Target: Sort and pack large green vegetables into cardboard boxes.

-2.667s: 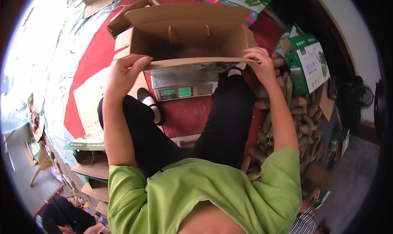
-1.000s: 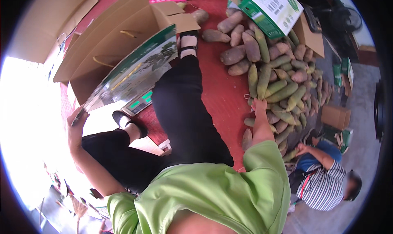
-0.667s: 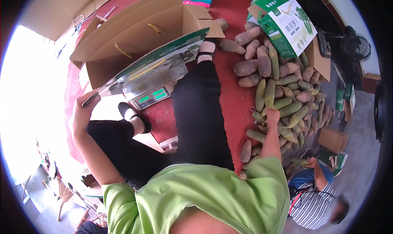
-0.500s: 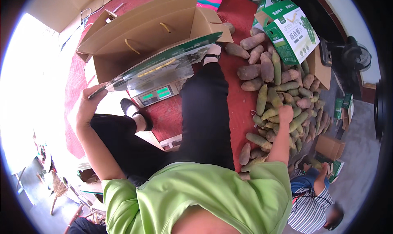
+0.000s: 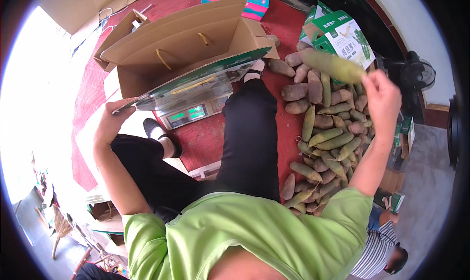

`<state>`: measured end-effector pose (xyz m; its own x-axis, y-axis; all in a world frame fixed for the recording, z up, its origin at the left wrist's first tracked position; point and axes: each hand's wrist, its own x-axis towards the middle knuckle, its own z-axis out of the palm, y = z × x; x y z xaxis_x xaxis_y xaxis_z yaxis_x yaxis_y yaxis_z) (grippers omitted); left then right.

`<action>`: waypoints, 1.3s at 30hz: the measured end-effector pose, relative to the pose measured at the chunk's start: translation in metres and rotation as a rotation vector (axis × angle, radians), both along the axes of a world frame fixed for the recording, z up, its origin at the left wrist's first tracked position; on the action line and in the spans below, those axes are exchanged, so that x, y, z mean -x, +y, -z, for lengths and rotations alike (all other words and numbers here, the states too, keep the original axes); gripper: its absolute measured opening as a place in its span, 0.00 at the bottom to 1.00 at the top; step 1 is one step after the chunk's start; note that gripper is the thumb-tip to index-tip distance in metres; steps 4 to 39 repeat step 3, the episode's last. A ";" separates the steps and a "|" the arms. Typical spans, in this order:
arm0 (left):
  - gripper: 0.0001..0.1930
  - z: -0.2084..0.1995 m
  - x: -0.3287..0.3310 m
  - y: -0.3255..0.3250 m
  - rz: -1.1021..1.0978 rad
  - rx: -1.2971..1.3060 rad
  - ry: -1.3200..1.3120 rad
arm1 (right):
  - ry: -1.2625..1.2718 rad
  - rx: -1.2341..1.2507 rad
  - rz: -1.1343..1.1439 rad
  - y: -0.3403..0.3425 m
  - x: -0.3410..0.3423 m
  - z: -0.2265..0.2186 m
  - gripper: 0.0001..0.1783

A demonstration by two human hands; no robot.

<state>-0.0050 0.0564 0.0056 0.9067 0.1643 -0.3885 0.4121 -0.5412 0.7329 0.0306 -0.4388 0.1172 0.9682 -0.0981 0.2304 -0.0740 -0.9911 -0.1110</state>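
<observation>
My right hand (image 5: 383, 96) is raised over the right part of the pile, its fingers closed on one end of a long green radish (image 5: 333, 67), slightly blurred and held level. My left hand (image 5: 110, 122) grips the lower left corner of the near flap of a tall cardboard carton (image 5: 181, 52) with yellow cord handles. The carton stands open on a digital scale (image 5: 188, 115) with lit green displays. How much lies at its bottom is hidden from here. Below the held radish, a pile of green radishes (image 5: 327, 135) and brownish-purple roots (image 5: 295, 92) spreads over the red floor covering.
A green and white printed carton (image 5: 345, 37) stands beyond the pile. A black fan (image 5: 417, 70) is at the far right. A co-worker in a striped shirt (image 5: 372, 250) is at the lower right. Blue and pink packages (image 5: 235, 3) sit behind the carton. My knees flank the scale.
My right hand has come up from the pile and moved right and away from me, lifting a green radish out. My left hand stays on the carton flap.
</observation>
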 end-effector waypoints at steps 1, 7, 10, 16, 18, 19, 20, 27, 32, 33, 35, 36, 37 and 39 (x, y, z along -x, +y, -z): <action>0.11 -0.003 -0.001 -0.002 0.003 -0.061 0.033 | -0.049 -0.057 -0.087 0.011 -0.008 -0.011 0.10; 0.12 0.007 -0.001 0.007 0.061 -0.059 -0.023 | -0.147 -0.192 -0.317 0.040 -0.023 -0.029 0.11; 0.12 0.007 -0.001 0.007 0.061 -0.059 -0.023 | -0.147 -0.192 -0.317 0.040 -0.023 -0.029 0.11; 0.12 0.007 -0.001 0.007 0.061 -0.059 -0.023 | -0.147 -0.192 -0.317 0.040 -0.023 -0.029 0.11; 0.12 0.007 -0.001 0.007 0.061 -0.059 -0.023 | -0.147 -0.192 -0.317 0.040 -0.023 -0.029 0.11; 0.12 0.007 -0.001 0.007 0.061 -0.059 -0.023 | -0.147 -0.192 -0.317 0.040 -0.023 -0.029 0.11; 0.12 0.007 -0.001 0.007 0.061 -0.059 -0.023 | -0.147 -0.192 -0.317 0.040 -0.023 -0.029 0.11; 0.12 0.007 -0.001 0.007 0.061 -0.059 -0.023 | -0.147 -0.192 -0.317 0.040 -0.023 -0.029 0.11; 0.12 0.007 -0.001 0.007 0.061 -0.059 -0.023 | -0.147 -0.192 -0.317 0.040 -0.023 -0.029 0.11; 0.12 0.007 -0.001 0.007 0.061 -0.059 -0.023 | -0.147 -0.192 -0.317 0.040 -0.023 -0.029 0.11; 0.12 0.007 -0.001 0.007 0.061 -0.059 -0.023 | -0.147 -0.192 -0.317 0.040 -0.023 -0.029 0.11; 0.12 0.007 -0.001 0.007 0.061 -0.059 -0.023 | -0.147 -0.192 -0.317 0.040 -0.023 -0.029 0.11; 0.12 0.007 -0.001 0.007 0.061 -0.059 -0.023 | -0.147 -0.192 -0.317 0.040 -0.023 -0.029 0.11; 0.12 0.007 -0.001 0.007 0.061 -0.059 -0.023 | -0.147 -0.192 -0.317 0.040 -0.023 -0.029 0.11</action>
